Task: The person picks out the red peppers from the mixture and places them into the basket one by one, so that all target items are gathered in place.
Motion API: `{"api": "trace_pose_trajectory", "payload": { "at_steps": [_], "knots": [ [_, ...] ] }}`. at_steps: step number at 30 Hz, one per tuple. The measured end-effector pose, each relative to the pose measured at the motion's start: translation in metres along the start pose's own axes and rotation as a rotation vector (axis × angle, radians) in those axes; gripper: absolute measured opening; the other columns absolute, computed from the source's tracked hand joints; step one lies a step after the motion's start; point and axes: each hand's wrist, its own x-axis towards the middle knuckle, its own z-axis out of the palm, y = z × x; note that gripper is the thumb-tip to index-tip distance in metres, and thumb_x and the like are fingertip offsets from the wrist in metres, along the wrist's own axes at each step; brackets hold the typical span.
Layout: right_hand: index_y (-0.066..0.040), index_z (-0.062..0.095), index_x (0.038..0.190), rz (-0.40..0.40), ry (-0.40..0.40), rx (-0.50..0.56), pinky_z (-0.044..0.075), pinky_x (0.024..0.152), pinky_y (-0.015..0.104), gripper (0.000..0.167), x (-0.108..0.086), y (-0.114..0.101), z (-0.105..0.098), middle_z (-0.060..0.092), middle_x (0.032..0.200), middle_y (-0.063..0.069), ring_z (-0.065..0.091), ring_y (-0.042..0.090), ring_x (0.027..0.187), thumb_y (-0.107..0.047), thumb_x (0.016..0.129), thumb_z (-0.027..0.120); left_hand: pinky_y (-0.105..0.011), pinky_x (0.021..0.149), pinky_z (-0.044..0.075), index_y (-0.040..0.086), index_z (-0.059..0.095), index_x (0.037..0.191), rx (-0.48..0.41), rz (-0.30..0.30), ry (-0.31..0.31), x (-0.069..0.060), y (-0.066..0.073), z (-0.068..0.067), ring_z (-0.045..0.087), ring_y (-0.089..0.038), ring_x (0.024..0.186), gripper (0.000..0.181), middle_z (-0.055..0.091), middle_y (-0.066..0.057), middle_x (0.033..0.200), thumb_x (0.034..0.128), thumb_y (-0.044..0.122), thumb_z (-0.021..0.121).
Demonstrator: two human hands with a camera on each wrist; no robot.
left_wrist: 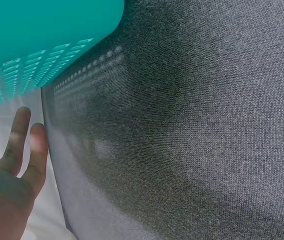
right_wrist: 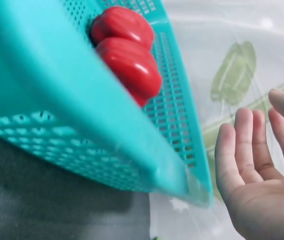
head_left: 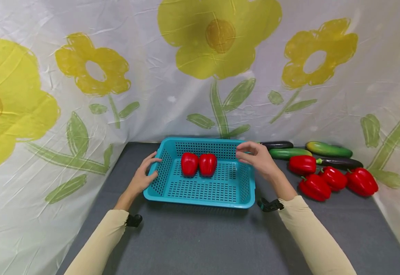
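A blue-green perforated basket [head_left: 200, 202] stands on the dark cloth with two red bell peppers [head_left: 189, 164] [head_left: 208, 165] side by side in it. At the basket's left rim is the left hand [head_left: 140, 176], fingers spread and slightly bent; whether it touches the rim I cannot tell. In the left wrist view two fingers of that hand [left_wrist: 24, 155] stretch out below the basket wall [left_wrist: 47, 55]. The right hand [head_left: 258, 157] hangs over the basket's right back corner, fingers loosely bent. Nothing is held in the right hand [right_wrist: 267, 175] in the right wrist view.
Right of the basket lie several red peppers [head_left: 314, 187], a green cucumber [head_left: 290, 154], another cucumber with a yellowish end [head_left: 329, 149], and two dark eggplants [head_left: 279, 144] [head_left: 341, 163]. A white sheet with yellow flowers [head_left: 158, 95] hangs behind the dark cloth [head_left: 193, 240].
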Motion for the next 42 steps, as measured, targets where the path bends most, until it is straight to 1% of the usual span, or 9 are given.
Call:
{"api": "trace_pose_trajectory", "payload": {
  "at_steps": [4,11,15,17,21,24,33,36,42],
  "knots": [
    [0.005,0.062,0.121,-0.007,0.012,-0.021,0.052,0.093,0.044,0.028,-0.005,0.001,-0.007,0.062,0.114,0.024,0.065,0.032,0.103,-0.006,0.096,0.07,-0.07,0.099,0.032,-0.013,0.055,0.13,-0.004,-0.007,0.0,0.001,0.0,0.0,0.023,-0.055,0.142,0.039,0.025,-0.038,0.154,0.0906,-0.016,0.055],
    [0.011,0.057,0.125,-0.026,0.026,-0.019,0.053,0.091,0.041,0.034,-0.013,0.006,-0.022,0.061,0.117,0.029,0.062,0.042,0.109,-0.005,0.097,0.068,-0.069,0.098,0.032,-0.012,0.056,0.13,-0.007,-0.007,-0.003,0.002,0.0,0.001,0.022,-0.054,0.142,0.04,0.024,-0.038,0.155,0.0908,-0.017,0.055],
    [0.013,0.054,0.127,-0.032,0.038,-0.016,0.052,0.091,0.041,0.037,-0.02,0.006,-0.033,0.059,0.12,0.033,0.063,0.041,0.11,-0.007,0.099,0.066,-0.069,0.098,0.033,-0.012,0.056,0.13,0.0,-0.003,0.001,0.002,0.0,0.0,0.023,-0.054,0.142,0.039,0.025,-0.038,0.155,0.0908,-0.017,0.055],
    [0.011,0.056,0.127,-0.036,0.048,-0.016,0.052,0.091,0.039,0.035,-0.024,0.006,-0.038,0.06,0.12,0.03,0.065,0.038,0.109,-0.008,0.099,0.066,-0.069,0.098,0.033,-0.012,0.055,0.13,0.0,-0.003,0.002,0.003,0.0,0.0,0.023,-0.054,0.142,0.039,0.025,-0.037,0.155,0.0908,-0.017,0.055],
    [0.001,0.062,0.123,-0.048,0.065,-0.013,0.053,0.088,0.035,0.026,-0.032,0.006,-0.049,0.066,0.115,0.016,0.069,0.028,0.102,-0.006,0.098,0.066,-0.069,0.098,0.033,-0.012,0.055,0.13,-0.002,-0.007,-0.001,0.003,0.0,0.0,0.024,-0.054,0.142,0.04,0.025,-0.038,0.155,0.0905,-0.017,0.055],
    [-0.001,0.063,0.121,-0.052,0.067,0.006,0.053,0.088,0.033,0.023,-0.038,0.007,-0.055,0.068,0.111,0.009,0.07,0.021,0.098,-0.005,0.098,0.066,-0.069,0.099,0.033,-0.013,0.055,0.13,0.0,-0.012,-0.001,0.002,-0.001,0.0,0.024,-0.054,0.142,0.04,0.025,-0.038,0.155,0.0904,-0.017,0.055],
    [0.002,0.06,0.123,-0.005,0.094,0.008,0.053,0.089,0.036,0.026,-0.055,0.013,-0.069,0.069,0.11,0.008,0.07,0.02,0.097,-0.007,0.099,0.066,-0.068,0.099,0.033,-0.014,0.055,0.131,0.006,-0.014,0.005,0.0,-0.001,0.0,0.025,-0.055,0.141,0.041,0.026,-0.037,0.155,0.0901,-0.018,0.055],
    [0.004,0.06,0.124,0.003,0.108,0.007,0.053,0.088,0.035,0.029,-0.061,0.015,-0.074,0.069,0.11,0.007,0.07,0.019,0.097,-0.007,0.098,0.067,-0.069,0.099,0.033,-0.013,0.055,0.131,0.005,-0.013,0.004,0.0,-0.001,0.0,0.025,-0.055,0.141,0.041,0.026,-0.037,0.155,0.0901,-0.018,0.055],
    [0.002,0.062,0.121,-0.003,0.092,0.032,0.053,0.087,0.031,0.023,-0.073,0.018,-0.088,0.071,0.108,0.006,0.071,0.018,0.096,-0.003,0.099,0.064,-0.069,0.098,0.033,-0.012,0.055,0.131,-0.01,-0.011,-0.001,0.0,-0.003,0.0,0.024,-0.054,0.142,0.04,0.025,-0.037,0.156,0.0909,-0.018,0.054]
  ]
}}
